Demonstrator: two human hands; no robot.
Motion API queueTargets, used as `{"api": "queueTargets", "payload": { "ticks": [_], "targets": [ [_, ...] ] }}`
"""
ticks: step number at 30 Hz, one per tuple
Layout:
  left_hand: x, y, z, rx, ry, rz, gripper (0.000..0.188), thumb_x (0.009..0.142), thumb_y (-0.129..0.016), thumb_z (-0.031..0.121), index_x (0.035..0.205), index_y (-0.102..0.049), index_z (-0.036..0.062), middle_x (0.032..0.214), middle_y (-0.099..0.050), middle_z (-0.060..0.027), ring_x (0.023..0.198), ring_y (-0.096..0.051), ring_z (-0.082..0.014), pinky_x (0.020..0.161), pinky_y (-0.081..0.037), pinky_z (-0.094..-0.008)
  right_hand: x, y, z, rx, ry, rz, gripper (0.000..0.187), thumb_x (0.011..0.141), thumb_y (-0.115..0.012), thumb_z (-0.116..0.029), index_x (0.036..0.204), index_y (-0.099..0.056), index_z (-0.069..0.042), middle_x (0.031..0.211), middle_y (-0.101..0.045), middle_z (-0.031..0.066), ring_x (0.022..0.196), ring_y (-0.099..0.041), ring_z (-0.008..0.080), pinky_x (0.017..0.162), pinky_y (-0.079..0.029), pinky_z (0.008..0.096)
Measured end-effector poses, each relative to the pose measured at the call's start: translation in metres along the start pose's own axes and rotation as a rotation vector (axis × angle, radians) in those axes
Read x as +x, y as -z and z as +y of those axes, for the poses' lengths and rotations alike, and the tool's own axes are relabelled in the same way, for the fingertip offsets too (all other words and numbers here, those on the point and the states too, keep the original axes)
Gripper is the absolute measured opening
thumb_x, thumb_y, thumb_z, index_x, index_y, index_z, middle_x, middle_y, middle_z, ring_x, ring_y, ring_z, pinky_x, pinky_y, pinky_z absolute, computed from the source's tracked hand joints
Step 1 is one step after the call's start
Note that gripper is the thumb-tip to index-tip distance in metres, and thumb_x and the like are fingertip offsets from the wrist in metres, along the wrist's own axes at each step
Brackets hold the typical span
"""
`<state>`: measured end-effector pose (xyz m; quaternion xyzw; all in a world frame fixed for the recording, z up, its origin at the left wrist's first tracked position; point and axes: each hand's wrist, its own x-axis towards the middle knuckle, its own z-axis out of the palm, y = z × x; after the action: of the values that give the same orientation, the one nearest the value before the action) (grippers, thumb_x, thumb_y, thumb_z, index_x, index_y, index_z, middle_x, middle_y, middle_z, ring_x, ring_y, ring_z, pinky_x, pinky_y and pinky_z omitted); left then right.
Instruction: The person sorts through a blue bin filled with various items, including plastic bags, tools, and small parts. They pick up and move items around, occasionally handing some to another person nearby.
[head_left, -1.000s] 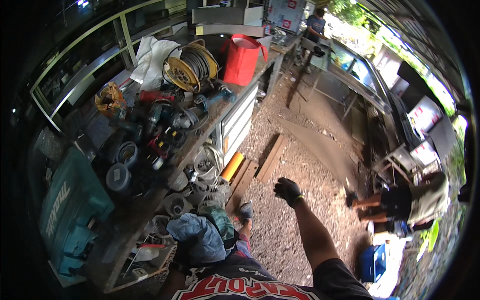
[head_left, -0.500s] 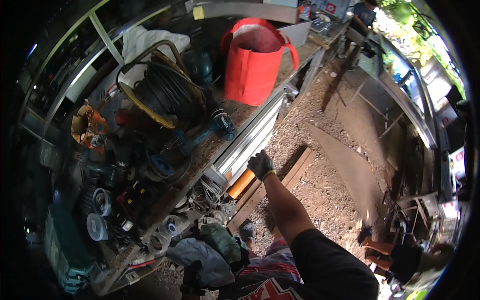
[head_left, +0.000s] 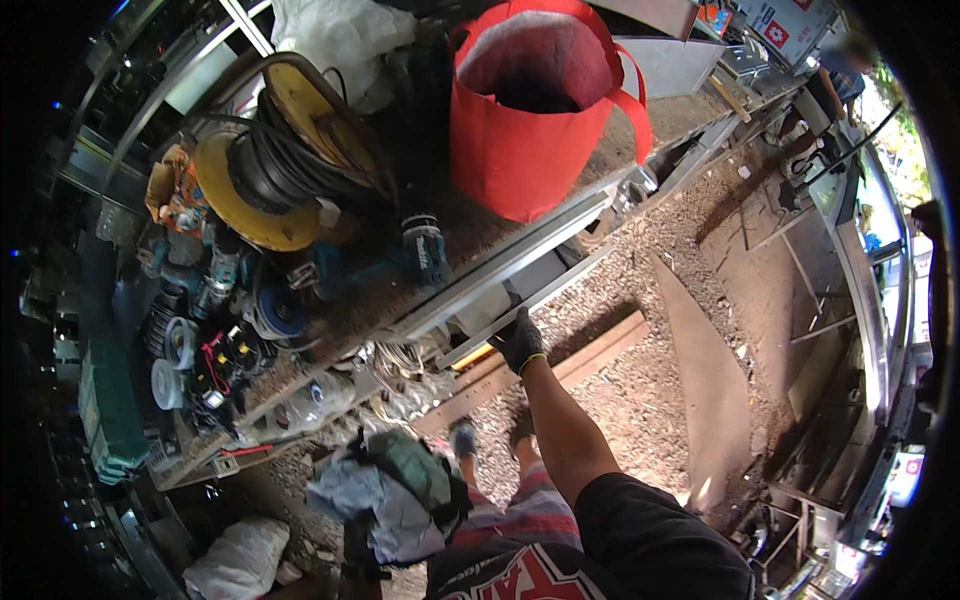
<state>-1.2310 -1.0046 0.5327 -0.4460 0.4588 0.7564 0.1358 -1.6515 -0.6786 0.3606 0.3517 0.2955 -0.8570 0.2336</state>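
Observation:
My right hand (head_left: pixel 520 343), in a dark glove with a yellow cuff, is closed over the top edge of a silver metal drawer front (head_left: pixel 552 298) below the workbench. The drawer stands partly open, with a gap showing between its front and the bench (head_left: pixel 385 318). A yellow-orange bar (head_left: pixel 473 358) shows just beneath, mostly covered by the drawer front. Brown metal beams (head_left: pixel 590 352) lie on the gravel beside my hand. My left hand is not in view. Grey and green cloths (head_left: pixel 405 490) are bundled at my left side.
On the bench are a red fabric bag (head_left: pixel 530 130), a yellow cable reel (head_left: pixel 265 170), a teal power tool (head_left: pixel 424 250) and a grinder (head_left: pixel 278 308). A brown board (head_left: pixel 705 370) lies on the gravel. A white sack (head_left: pixel 240 560) sits lower left. Another person (head_left: pixel 842 85) is far right.
The drawer front has come outward from the bench with my right hand on it, opening a gap behind. It now covers most of the orange bar. My view has shifted.

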Motion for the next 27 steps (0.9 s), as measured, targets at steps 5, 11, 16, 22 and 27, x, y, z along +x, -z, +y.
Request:
{"api": "queueTargets", "payload": {
  "ticks": [5, 11, 16, 22, 27],
  "targets": [
    [0.082, -0.064, 0.006, 0.064, -0.123, -0.127, 0.029, 0.093, -0.072, 0.019, 0.118, -0.069, 0.0050, 0.111, -0.070, -0.0058, 0.103, -0.067, -0.0194, 0.093, -0.055, -0.0381, -0.038, 0.060, 0.003, -0.123, -0.010, -0.110, 0.051, 0.112, -0.034, -0.050, 0.146, -0.051, -0.017, 0.144, -0.060, 0.0081, 0.133, -0.056, 0.0307, 0.106, -0.047, 0.0589],
    [0.158, -0.307, 0.090, 0.131, -0.366, -0.380, 0.061, 0.082, -0.084, 0.008, 0.137, -0.059, 0.0051, 0.130, -0.065, -0.0063, 0.117, -0.063, -0.0204, 0.101, -0.052, -0.0355, -0.003, 0.143, 0.022, -0.449, 0.286, -0.096, 0.049, 0.108, -0.042, -0.045, 0.143, -0.054, -0.013, 0.137, -0.064, 0.0092, 0.123, -0.062, 0.0319, 0.107, -0.050, 0.0493],
    [0.249, -0.431, 0.083, 0.309, -0.633, -0.465, 0.080, 0.075, -0.088, 0.008, 0.145, -0.048, 0.0034, 0.135, -0.061, -0.0069, 0.122, -0.059, -0.0226, 0.108, -0.047, -0.0371, -0.033, 0.132, 0.038, -0.963, 0.357, -0.307, 0.032, 0.099, -0.066, -0.024, 0.127, -0.069, -0.010, 0.128, -0.070, 0.0093, 0.122, -0.064, 0.0289, 0.111, -0.048, 0.0429],
    [0.340, -0.489, 0.017, 0.293, -0.664, -0.188, 0.067, 0.080, -0.087, 0.026, 0.136, -0.061, 0.0003, 0.128, -0.070, -0.0134, 0.117, -0.064, -0.0253, 0.103, -0.049, -0.0401, -0.060, 0.105, 0.020, -1.097, 0.452, -0.061, 0.030, 0.095, -0.066, -0.034, 0.114, -0.064, -0.010, 0.113, -0.067, 0.0121, 0.107, -0.067, 0.0304, 0.089, -0.058, 0.0464],
    [0.412, -0.464, 0.004, 0.850, -0.817, -0.148, 0.070, 0.077, -0.087, 0.023, 0.140, -0.061, 0.0043, 0.140, -0.064, -0.0122, 0.128, -0.059, -0.0285, 0.108, -0.045, -0.0396, -0.074, 0.069, 0.008, -0.218, 0.078, 0.040, 0.028, 0.105, -0.057, -0.028, 0.124, -0.054, -0.007, 0.118, -0.067, 0.0147, 0.112, -0.068, 0.0309, 0.092, -0.059, 0.0455]
  ]
}}
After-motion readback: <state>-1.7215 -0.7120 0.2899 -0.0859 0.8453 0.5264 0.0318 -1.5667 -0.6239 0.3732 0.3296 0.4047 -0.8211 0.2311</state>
